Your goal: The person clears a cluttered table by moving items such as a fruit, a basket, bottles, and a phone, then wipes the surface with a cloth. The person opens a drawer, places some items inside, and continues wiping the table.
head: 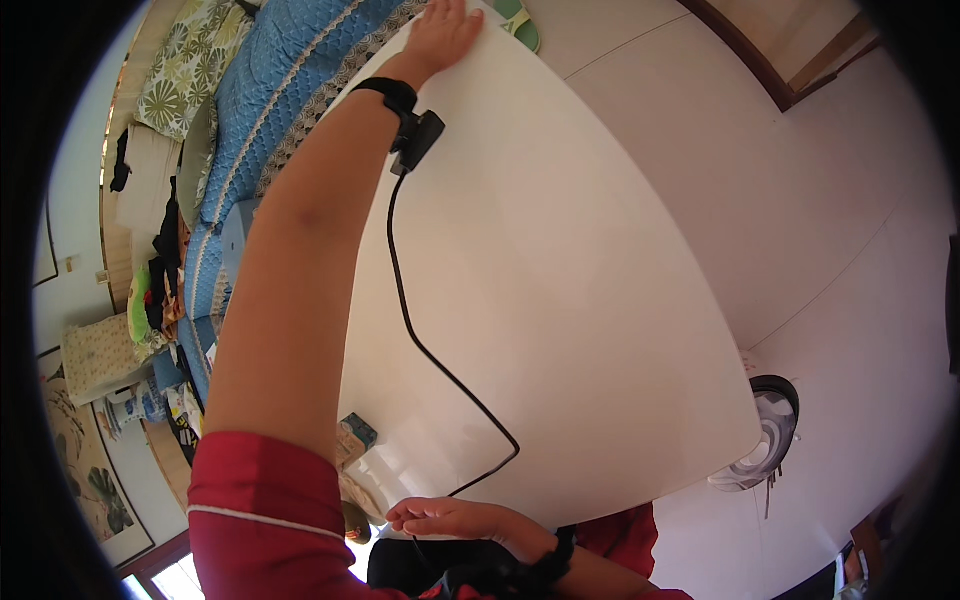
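My left hand [446,34] rests palm down with its fingers a little apart at the far end of a white tabletop [570,285]. A black strap with a small black device [420,142] is around the left wrist. From the device a black cable [420,345] runs over the tabletop towards my body. My right hand [457,517] is by the near edge of the tabletop, beside the cable, with its fingers loosely bent and nothing seen in it. A black band [559,555] is around the right wrist. Whether the right hand touches the tabletop or cable, I cannot tell.
A blue quilted cover [262,97] with a patterned cushion [187,67] lies left of the tabletop. A small box [356,439] stands near the left near side. At the right corner is a round patterned object with a dark rim [780,427]. A green slipper [521,26] lies beyond the far end.
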Demonstrator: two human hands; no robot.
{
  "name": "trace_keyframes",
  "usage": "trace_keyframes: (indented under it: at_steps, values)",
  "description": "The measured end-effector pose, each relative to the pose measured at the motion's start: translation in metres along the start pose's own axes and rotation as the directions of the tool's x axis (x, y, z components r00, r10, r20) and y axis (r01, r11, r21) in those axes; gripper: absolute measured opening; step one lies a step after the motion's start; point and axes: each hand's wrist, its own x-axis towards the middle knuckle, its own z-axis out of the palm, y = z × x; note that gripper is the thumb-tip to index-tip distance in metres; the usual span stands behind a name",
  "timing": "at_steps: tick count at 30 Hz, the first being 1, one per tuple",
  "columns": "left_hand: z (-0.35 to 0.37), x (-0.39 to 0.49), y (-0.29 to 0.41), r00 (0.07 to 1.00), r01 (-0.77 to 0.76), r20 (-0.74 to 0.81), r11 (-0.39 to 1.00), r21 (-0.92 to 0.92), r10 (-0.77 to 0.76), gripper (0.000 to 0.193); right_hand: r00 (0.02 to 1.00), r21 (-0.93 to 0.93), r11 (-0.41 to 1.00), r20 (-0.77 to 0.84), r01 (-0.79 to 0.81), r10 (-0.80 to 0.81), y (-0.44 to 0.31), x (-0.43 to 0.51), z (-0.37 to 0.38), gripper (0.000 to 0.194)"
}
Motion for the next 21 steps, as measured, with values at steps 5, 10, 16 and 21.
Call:
trace_keyframes:
  at_steps: [5, 10, 16, 21]
  values:
    - [-0.025, -0.032, 0.068, 0.964, -0.151, -0.209, 0.986, 0.069, 0.162, 0.06, 0.998, -0.111, 0.993, -0.049, -0.038, 0.033, 0.004, 0.008, 0.002, 0.051]
    - [-0.051, -0.069, 0.151, 0.988, -0.152, -0.036, 0.985, -0.078, 0.149, 0.064, 0.986, -0.302, 0.938, -0.041, -0.169, 0.164, 0.003, 0.011, 0.004, 0.051]
    - [-0.095, -0.138, 0.29, 0.942, -0.281, 0.043, 0.855, -0.437, 0.332, 0.064, 0.974, -0.62, 0.752, -0.16, -0.226, 0.16, 0.014, 0.004, 0.014, 0.052]
    - [-0.128, -0.225, 0.389, 0.874, -0.437, -0.023, 0.765, -0.473, 0.485, 0.064, 0.983, -0.779, 0.601, -0.171, -0.18, 0.074, 0.038, -0.001, 0.032, 0.04]
